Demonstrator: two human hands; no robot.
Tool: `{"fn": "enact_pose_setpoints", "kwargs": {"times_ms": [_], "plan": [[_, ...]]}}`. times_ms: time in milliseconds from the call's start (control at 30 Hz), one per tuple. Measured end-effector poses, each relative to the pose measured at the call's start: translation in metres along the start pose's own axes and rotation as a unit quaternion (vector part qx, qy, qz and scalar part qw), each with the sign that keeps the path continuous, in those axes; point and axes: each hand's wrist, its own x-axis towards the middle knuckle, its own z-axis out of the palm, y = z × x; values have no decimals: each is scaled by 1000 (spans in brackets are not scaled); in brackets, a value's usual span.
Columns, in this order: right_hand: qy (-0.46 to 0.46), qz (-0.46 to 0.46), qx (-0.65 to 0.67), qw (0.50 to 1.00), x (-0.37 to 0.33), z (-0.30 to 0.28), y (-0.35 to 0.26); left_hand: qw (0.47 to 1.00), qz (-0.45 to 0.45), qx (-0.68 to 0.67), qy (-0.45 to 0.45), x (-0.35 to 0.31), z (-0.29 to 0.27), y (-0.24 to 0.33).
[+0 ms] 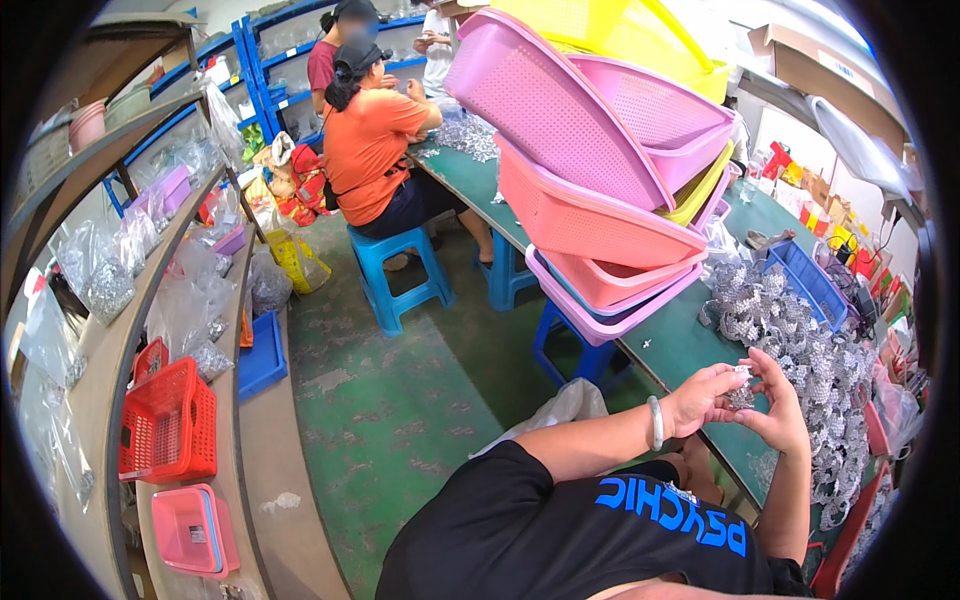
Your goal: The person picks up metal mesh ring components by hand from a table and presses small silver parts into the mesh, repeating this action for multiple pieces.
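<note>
My left hand [697, 400], with a pale bangle at its wrist, is closed on a small grey metal piece with a lattice-like surface [741, 397]. The fingers of my right hand [783, 408] curl around the piece's other side, touching it. Both hands are over the near edge of the green table [655, 350]. A large heap of similar silvery-grey lattice pieces [790, 330] lies just beyond and to the right of them. The piece is too small for its exact kind to show.
Stacked pink, purple and yellow plastic baskets [600, 200] rise beyond my hands. A blue tray [805, 285] stands by the heap. On the left, shelves hold bagged pieces and a red basket [170, 420]. A person in orange [370, 150] sits on a blue stool [400, 275]; others are behind.
</note>
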Motion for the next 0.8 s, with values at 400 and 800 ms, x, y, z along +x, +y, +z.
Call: {"fn": "enact_pose_setpoints", "kwargs": {"times_ms": [400,800], "plan": [[-6,17,-8,1000,-3,-4,7,1000,-13,0,3,3,-2,-4],[-18,13,-23,999,-6,-9,9,1000,-23,3,-3,6,-3,-7]]}}
